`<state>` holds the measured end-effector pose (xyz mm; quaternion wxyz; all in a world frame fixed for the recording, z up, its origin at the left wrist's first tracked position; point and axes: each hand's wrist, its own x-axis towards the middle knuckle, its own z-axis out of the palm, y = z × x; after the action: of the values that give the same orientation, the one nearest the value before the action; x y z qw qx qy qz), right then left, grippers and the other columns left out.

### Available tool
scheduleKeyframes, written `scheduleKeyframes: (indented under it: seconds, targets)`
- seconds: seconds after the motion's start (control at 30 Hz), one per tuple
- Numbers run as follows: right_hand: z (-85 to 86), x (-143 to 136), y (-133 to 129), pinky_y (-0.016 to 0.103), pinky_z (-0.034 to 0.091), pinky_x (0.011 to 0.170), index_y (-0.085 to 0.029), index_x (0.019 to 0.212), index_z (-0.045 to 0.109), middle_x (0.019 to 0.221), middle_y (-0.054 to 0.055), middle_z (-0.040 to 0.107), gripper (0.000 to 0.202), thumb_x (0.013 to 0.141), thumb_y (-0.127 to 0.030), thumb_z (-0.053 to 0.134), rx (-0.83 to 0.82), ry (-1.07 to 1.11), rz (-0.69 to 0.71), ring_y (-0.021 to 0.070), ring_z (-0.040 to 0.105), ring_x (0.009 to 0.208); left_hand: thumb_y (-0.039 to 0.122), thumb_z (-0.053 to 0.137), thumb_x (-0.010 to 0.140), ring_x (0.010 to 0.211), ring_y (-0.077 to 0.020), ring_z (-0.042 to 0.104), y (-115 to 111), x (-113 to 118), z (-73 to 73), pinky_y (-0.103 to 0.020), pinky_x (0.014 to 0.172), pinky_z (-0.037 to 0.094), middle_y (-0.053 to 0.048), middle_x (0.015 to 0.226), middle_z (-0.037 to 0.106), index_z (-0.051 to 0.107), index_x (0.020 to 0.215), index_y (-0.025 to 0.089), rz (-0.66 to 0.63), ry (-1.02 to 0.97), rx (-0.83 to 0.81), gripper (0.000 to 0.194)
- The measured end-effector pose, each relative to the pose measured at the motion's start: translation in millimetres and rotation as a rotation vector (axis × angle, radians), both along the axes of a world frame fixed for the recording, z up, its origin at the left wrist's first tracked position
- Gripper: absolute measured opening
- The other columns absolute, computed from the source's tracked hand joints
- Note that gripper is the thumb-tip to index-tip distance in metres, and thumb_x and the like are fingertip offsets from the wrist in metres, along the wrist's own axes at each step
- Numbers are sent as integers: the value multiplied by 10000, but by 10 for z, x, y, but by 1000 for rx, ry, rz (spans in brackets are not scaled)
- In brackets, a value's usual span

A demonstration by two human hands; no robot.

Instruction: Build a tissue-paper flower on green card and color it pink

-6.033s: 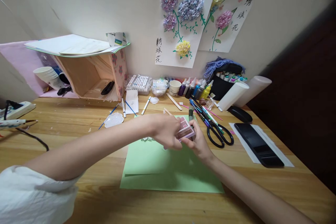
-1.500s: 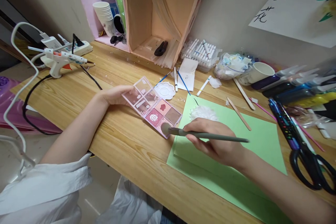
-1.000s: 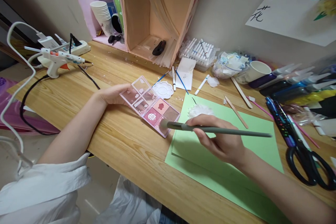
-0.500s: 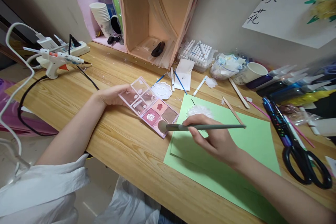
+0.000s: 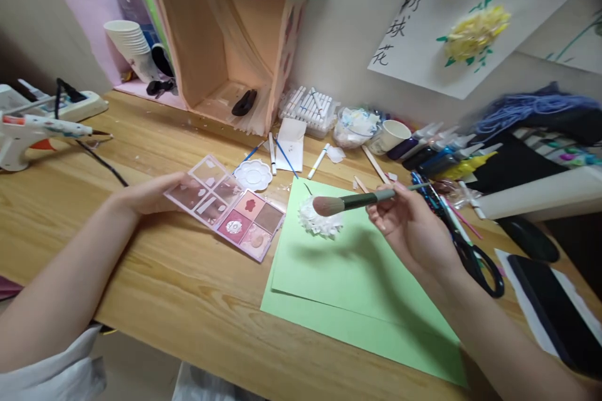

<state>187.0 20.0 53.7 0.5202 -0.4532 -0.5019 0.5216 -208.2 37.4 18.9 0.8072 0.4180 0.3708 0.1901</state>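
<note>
Two hands, both occupied. Left hand: fingers closed about the outer edge of one opened palette, lid outward, pans facing up, presumably so held to keep the colours steady and within reach. Right hand: one brush, handle pinched between thumb and fingers, well back from the pinkish bristles, probably to leave the head free. One white ruffled piece, lying near the far left corner of layered green paper, which seems spread as a backing on the worktop. Differences from half a second ago: bristles, then at the palette's near pan, now appear raised over the white ruffled piece, contact uncertain; palette still open; view swung right, bringing in one black phone.
</note>
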Motion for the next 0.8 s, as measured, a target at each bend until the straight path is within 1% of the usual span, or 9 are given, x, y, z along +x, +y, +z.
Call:
scheduleKeyframes:
  seconds: [0.07,0.13,0.23,0.37,0.43,0.53,0.67,0.7,0.8]
  targets:
    - [39,87,31,226,440,471,-206,792,537,648,-2,572,197,892,-360,467,157,-76,-109,124,563,562,332,394,786,921,-264,636,8,-1,-6,-339,855,470,-79,897,716,465,1273,42,16,22,14,572]
    - [84,147,40,258,439,517,-219,829,539,684,8,580,171,896,-363,474,307,-220,-142,141,557,599,344,402,775,924,-271,644,10,1,-3,-341,842,488,-71,886,720,471,1282,47,34,49,17,591]
    - [143,184,19,307,445,595,-233,874,547,786,30,583,157,906,-359,459,481,-518,-54,159,552,655,372,419,756,954,-294,642,7,-9,1,-358,848,499,-55,869,726,478,1286,53,42,90,17,622]
    - [186,162,14,314,438,624,-224,882,539,781,27,570,124,912,-271,428,616,-837,107,164,550,677,399,398,741,1004,-314,624,6,-35,-8,-381,871,497,-52,899,726,506,1265,57,42,134,16,635]
    - [188,144,40,309,433,617,-221,878,530,774,23,571,117,911,-252,422,631,-869,119,163,554,678,396,400,735,999,-314,627,11,-40,-14,-388,880,493,-57,908,728,506,1262,51,54,149,12,638]
    - [176,121,95,310,435,623,-222,902,522,792,25,573,122,921,-260,407,628,-827,66,161,565,686,398,424,725,958,-311,644,26,-45,-25,-391,885,491,-56,896,732,506,1261,51,63,148,2,644]
    - [172,92,153,308,437,615,-220,883,518,774,21,573,98,910,-253,430,646,-881,169,165,571,695,400,426,734,956,-309,646,34,-52,-33,-385,893,487,-53,912,730,496,1278,61,43,116,-22,645]
    - [175,88,162,307,436,609,-222,875,517,765,18,573,96,909,-250,432,654,-884,170,164,569,686,396,424,736,970,-312,641,33,-52,-33,-385,892,487,-55,919,729,485,1289,58,44,110,-24,651]
    - [183,87,184,307,436,592,-235,870,512,760,18,569,120,926,-255,408,666,-829,50,160,565,659,386,430,727,992,-317,632,30,-51,-31,-375,862,505,-59,905,730,459,1312,48,61,106,-18,676]
